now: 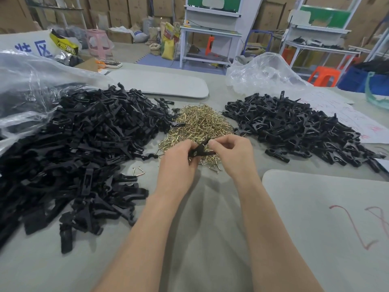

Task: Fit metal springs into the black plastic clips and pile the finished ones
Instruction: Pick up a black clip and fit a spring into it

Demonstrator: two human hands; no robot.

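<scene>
The left pile (80, 144) of clips is plain black; the right pile (294, 127) is black flecked with silvery wire. Between them the springs (200, 121) are brassy gold. One clip (202, 149) near centre is black. The table (200, 228) is grey, the near right pad (315, 207) pale grey with red scrawl. Far off stand a pink stool (97, 42), an orange stool (324, 74) and a yellow sack (168, 48).

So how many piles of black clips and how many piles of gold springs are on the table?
Black clip piles: 2, the left pile and the right pile
Gold spring pile: 1
Total: 3 piles
</scene>
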